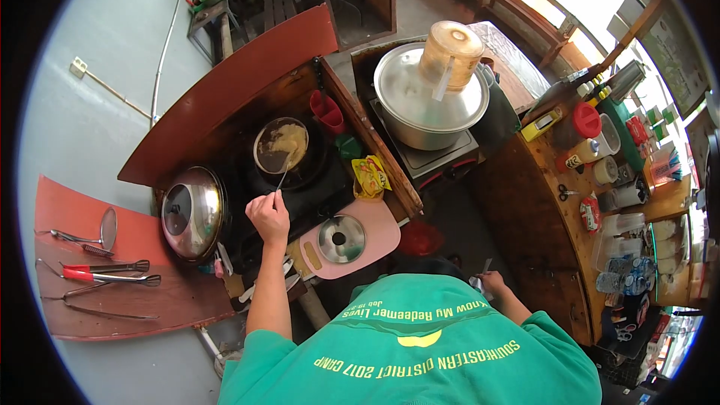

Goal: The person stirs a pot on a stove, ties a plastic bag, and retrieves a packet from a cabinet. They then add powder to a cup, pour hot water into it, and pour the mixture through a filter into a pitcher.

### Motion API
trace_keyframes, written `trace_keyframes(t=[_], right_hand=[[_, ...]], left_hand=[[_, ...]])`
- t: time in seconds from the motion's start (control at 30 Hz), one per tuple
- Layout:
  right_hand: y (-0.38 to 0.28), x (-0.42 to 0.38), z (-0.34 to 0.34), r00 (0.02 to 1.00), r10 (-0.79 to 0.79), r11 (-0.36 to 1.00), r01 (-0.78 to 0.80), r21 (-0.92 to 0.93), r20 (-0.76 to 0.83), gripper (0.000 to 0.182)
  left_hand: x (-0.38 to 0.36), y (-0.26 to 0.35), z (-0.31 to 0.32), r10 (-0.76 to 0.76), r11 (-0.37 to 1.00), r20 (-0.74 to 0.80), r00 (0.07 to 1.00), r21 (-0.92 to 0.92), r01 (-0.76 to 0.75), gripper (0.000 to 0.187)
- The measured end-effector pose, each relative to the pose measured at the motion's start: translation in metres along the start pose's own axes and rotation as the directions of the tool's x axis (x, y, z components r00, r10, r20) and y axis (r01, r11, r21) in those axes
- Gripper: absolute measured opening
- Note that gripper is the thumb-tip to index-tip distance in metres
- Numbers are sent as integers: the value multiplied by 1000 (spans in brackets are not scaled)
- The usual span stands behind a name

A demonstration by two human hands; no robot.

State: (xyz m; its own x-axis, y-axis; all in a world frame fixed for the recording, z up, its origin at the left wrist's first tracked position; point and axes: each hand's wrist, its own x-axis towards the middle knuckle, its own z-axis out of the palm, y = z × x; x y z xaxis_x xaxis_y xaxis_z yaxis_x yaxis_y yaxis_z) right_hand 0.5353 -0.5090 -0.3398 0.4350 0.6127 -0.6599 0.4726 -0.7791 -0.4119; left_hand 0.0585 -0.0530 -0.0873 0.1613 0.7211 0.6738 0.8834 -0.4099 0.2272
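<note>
My left hand [268, 216] is closed round the thin handle of a metal utensil [283, 178]; its far end reaches into a small round pan [258, 156]. Pale yellow, mashed-looking food [291, 141] lies in the pan, which sits on a black stove [328, 181]. Low at my right side, my right hand [493, 283] is closed near something small and whitish that I cannot make out. Between the stove and my body, a metal lid with a black knob [351, 234] rests on a pink cutting board [386, 226].
A large domed lid [202, 210] stands left of the stove. Tongs [112, 274] and a strainer [109, 229] lie on a red panel. Right of the wooden partition is a big aluminium pot [431, 135]. A yellow packet [370, 177] lies by the stove; bottles and jars crowd the wooden counter [551, 180].
</note>
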Motion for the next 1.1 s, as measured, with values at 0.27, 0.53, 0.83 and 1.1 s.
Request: trace_keyframes(t=[0.27,0.53,0.83,1.1], right_hand=[[-33,-34,-21,979,204,975,-204,88,15,34],[2,-21,2,996,94,995,-94,38,-3,35],[-17,-36,-5,991,131,983,-128,133,-17,34],[-40,-43,-14,959,283,952,-283,118,18,35]], left_hand=[[4,-25,8,37,991,9,999,129,-38,19],[11,-43,15,-89,979,-19,996,183,91,20],[9,-37,26,-578,792,117,808,-158,589,25],[7,-50,43,-799,68,468,377,-553,831,26]])
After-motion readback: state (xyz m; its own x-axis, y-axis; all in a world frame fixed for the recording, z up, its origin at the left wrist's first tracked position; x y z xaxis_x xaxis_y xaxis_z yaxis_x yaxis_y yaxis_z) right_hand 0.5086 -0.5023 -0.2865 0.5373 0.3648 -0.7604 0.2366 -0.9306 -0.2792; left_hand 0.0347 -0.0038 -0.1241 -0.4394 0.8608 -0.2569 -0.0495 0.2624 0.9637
